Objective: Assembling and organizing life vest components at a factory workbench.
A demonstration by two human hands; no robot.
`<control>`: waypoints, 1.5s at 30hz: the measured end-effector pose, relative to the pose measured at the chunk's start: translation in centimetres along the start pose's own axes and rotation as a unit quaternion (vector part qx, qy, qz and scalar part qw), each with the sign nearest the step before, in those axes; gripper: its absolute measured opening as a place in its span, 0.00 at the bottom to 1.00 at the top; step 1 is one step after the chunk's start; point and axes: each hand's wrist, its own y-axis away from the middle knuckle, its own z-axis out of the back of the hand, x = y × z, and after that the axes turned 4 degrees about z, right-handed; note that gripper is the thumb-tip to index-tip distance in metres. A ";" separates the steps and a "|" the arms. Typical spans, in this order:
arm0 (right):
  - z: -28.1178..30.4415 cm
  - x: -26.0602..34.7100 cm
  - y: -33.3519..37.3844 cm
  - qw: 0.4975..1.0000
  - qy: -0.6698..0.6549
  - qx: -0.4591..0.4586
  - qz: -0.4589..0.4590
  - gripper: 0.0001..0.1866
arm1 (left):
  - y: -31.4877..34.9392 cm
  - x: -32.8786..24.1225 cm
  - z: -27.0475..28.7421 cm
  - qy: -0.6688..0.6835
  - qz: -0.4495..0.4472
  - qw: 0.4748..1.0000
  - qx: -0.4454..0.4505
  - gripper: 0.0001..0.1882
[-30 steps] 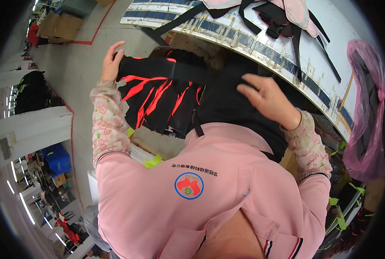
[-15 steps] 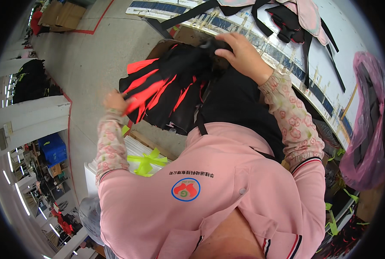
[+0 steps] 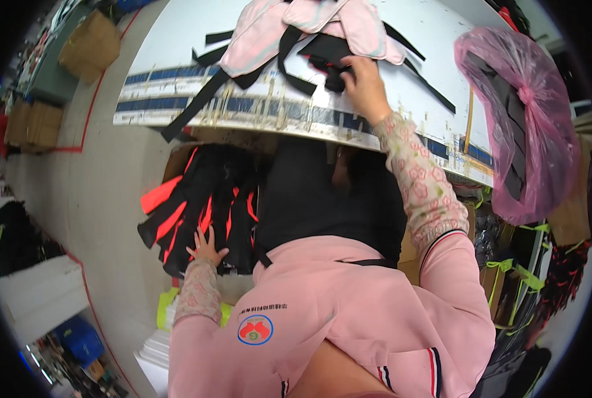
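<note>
A: What are the black and red pieces (image 3: 196,212) like?

B: They look soft and floppy, like cloth. They seem light, and they would sag if lifted by one corner. It looks best to grab the whole bunch near the middle.

A: Where are they?

B: They hang in a pile right under the left hand (image 3: 206,249) and just past it. That hand lies flat on them, fingers spread, not squeezing.

A: And the right hand (image 3: 362,83)?

B: It is up on the white table (image 3: 176,53), fingers curled on a small black piece (image 3: 332,63). Pink pads (image 3: 296,26) with black straps (image 3: 196,106) lie just left of that hand. A pink bag (image 3: 518,119) hangs well off to its right.
</note>
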 end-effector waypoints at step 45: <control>12.7 -4.6 3.1 0.855 -0.411 -0.186 -0.257 0.20 | 2.9 -37.5 27.1 0.593 -0.460 0.660 -0.044 0.32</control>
